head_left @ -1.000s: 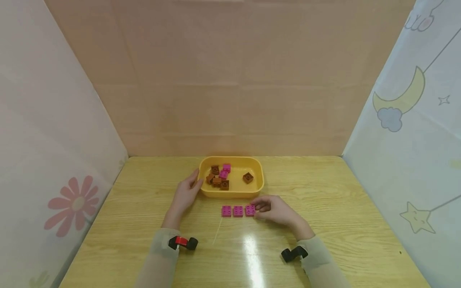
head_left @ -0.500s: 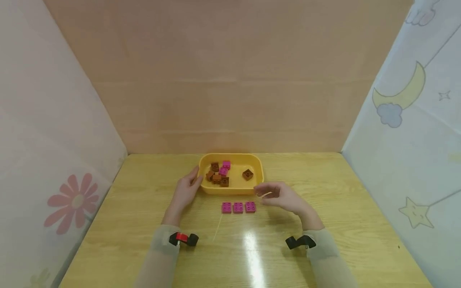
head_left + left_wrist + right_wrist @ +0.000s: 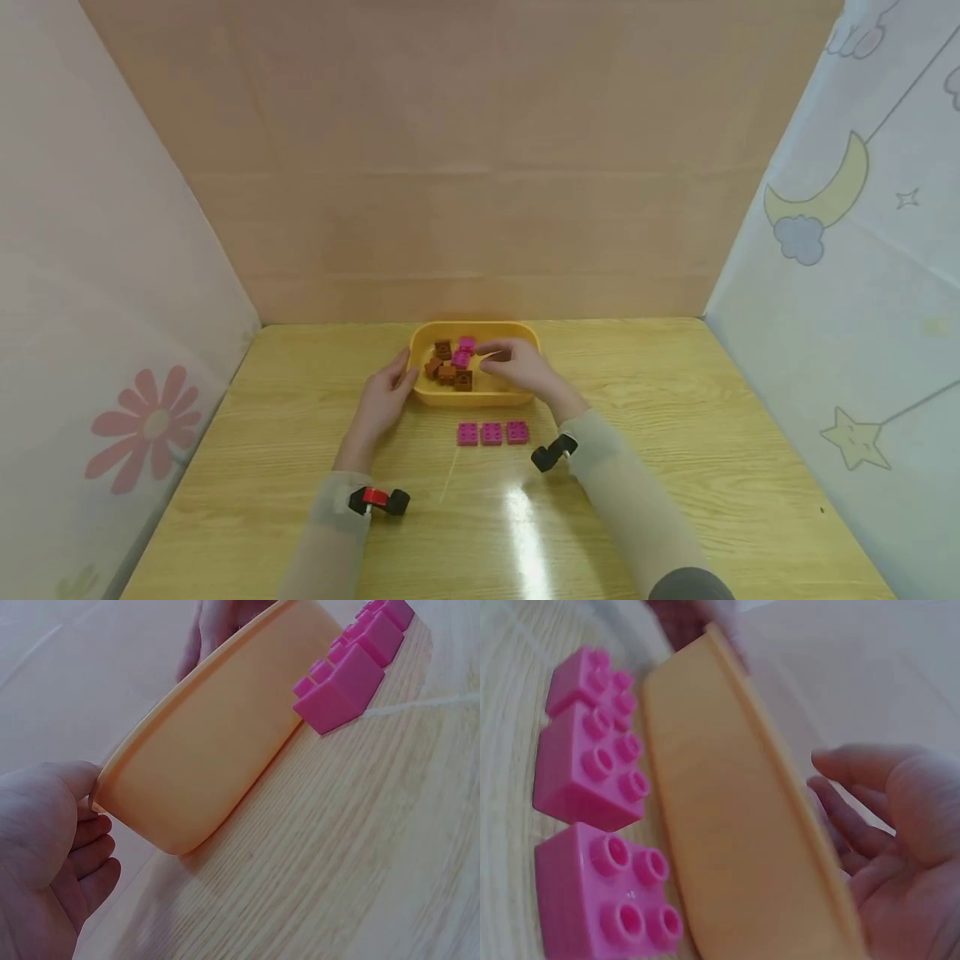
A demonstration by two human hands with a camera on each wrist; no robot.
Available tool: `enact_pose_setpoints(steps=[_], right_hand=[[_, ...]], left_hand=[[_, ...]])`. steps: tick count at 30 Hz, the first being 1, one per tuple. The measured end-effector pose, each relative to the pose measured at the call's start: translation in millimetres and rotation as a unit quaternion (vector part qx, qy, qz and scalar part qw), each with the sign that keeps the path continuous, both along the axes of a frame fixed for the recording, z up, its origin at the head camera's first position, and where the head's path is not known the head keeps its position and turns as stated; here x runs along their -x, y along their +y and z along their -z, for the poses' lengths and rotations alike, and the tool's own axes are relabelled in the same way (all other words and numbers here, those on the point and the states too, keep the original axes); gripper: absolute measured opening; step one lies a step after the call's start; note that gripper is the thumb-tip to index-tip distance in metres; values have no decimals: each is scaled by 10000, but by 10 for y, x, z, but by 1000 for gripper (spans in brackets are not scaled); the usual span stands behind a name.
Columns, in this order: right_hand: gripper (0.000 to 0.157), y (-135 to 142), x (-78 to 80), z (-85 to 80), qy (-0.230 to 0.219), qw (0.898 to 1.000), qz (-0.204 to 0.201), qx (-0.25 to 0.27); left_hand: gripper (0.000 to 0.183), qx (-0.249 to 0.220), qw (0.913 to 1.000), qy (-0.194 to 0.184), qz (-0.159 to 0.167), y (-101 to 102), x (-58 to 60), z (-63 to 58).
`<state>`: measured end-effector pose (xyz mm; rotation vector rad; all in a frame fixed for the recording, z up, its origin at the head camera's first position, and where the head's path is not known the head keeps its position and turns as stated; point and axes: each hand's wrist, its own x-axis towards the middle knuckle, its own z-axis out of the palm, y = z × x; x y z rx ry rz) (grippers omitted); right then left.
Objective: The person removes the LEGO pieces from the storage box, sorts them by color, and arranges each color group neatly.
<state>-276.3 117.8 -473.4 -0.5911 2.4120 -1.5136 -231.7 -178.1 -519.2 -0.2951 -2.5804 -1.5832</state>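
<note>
A yellow tray (image 3: 472,400) stands at the back of the table with several brown toy bricks (image 3: 447,374) and two pink bricks (image 3: 461,359) in it. My left hand (image 3: 382,402) holds the tray's left end; in the left wrist view the thumb lies at the rim and the other fingers curl below. Over the tray's right half reaches my right hand (image 3: 521,367), thumb and fingers apart, fingertips just right of the pink bricks. The right wrist view shows a gap between its thumb and fingers. In front of the tray, three pink bricks (image 3: 491,434) lie in a row, studs up.
The wooden table (image 3: 660,467) carries the tray and the row. A beige backdrop (image 3: 480,208) rises right behind the tray. Printed cloth walls close off the left and right sides.
My right hand has left the rightmost pink brick of the row, risen past the tray's corner and moved left over the tray. It now hides the lone brown brick. My left hand stays.
</note>
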Motion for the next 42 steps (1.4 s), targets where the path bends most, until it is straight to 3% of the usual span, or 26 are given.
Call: enact_pose_setpoints(steps=[5,12,27,34,42], right_hand=[[33,-181,174,84,12,9993,147,-331],[31,-281,278,249,226,9957,215,-869],[29,-302,273,272,631,9871,506,-1382],[33,-308,231,278,799,9804,569,-1708],[30,-320,247,267,1141,9689,487,-2140]], left_hand=[[59,38,10000,-58,17,3,11,28],[58,17,10000,-61,-36,27,8,54],[58,57,9999,-70,-48,72,-11,26],[58,127,9999,-75,-52,81,-10,70],[58,170,9998,-88,-72,89,-16,33]])
